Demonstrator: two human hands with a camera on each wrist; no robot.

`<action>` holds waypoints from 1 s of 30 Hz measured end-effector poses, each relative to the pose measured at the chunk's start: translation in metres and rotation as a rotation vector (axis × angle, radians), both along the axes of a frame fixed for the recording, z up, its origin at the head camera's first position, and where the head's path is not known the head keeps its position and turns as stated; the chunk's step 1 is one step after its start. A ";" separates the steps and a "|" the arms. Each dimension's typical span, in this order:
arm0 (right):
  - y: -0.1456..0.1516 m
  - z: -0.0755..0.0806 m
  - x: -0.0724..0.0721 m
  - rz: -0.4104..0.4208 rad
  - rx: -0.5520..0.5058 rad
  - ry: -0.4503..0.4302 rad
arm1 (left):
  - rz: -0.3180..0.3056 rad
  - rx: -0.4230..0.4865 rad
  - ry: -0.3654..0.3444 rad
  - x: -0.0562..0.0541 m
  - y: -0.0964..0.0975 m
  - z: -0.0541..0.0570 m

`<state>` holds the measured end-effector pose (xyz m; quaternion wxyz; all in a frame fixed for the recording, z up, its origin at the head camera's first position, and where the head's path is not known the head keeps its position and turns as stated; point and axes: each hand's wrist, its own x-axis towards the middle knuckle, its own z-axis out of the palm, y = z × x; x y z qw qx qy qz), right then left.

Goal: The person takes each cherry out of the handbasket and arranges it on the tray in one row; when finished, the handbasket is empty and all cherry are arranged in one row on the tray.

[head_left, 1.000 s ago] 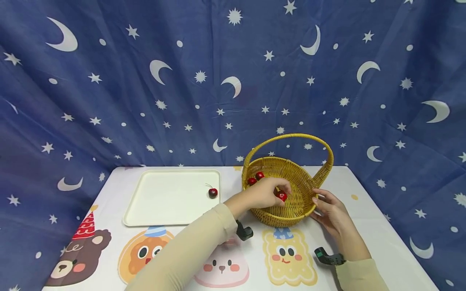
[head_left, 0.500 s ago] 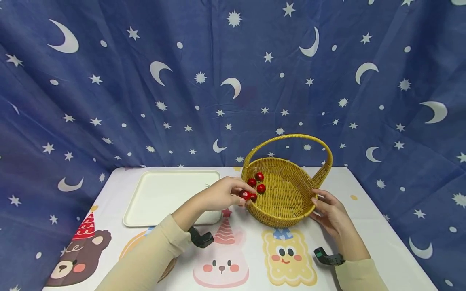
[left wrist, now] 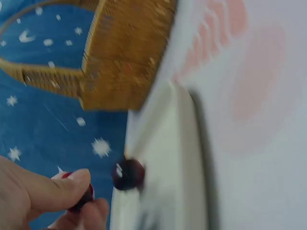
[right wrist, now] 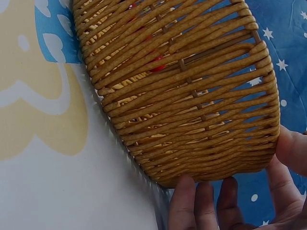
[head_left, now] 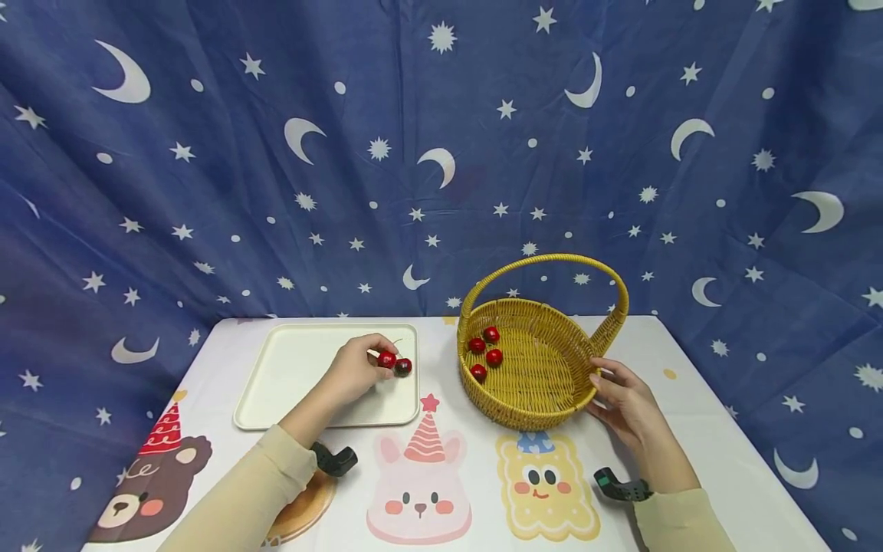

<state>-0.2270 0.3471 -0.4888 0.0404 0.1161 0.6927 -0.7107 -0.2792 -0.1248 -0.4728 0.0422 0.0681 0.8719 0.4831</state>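
My left hand (head_left: 353, 369) pinches a red cherry (head_left: 386, 359) between thumb and fingers above the right part of the white tray (head_left: 310, 368). Right beside it, a darker cherry (head_left: 403, 367) with a thin stem rests on the tray. In the left wrist view, the held cherry (left wrist: 85, 197) is partly covered by the thumb and appears apart from the dark cherry (left wrist: 128, 174). My right hand (head_left: 626, 400) grips the right rim of a woven basket (head_left: 527, 418), thumb on the rim and fingers along the outer wall (right wrist: 192, 120). Several red cherries (head_left: 494, 357) lie at the basket's left side.
The basket's tall arched handle (head_left: 552, 258) rises over its opening. A patterned tablecloth (head_left: 421, 491) covers the table, and a blue star-and-moon curtain (head_left: 386, 192) hangs behind its back edge. A strip of cloth separates tray and basket.
My left hand has moved left from inside the basket, over its rim, to the tray with the red cherry in its fingers. The right hand stays on the basket.
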 end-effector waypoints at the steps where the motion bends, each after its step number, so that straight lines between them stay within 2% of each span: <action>1: 0.000 0.000 0.000 0.001 0.001 0.001 | 0.015 -0.016 -0.006 -0.002 -0.003 -0.004; 5: 0.001 0.000 -0.002 0.001 0.013 0.006 | 0.047 -0.098 -0.007 -0.010 -0.012 -0.017; 11: 0.001 0.000 -0.002 -0.006 0.013 0.003 | 0.040 -0.170 0.005 -0.017 -0.012 -0.025; 17: 0.001 -0.001 -0.002 -0.003 -0.006 0.009 | 0.029 -0.200 0.018 -0.020 -0.010 -0.029; 30: 0.001 -0.001 0.000 -0.004 -0.021 0.005 | -0.004 -0.221 0.016 -0.022 -0.014 -0.029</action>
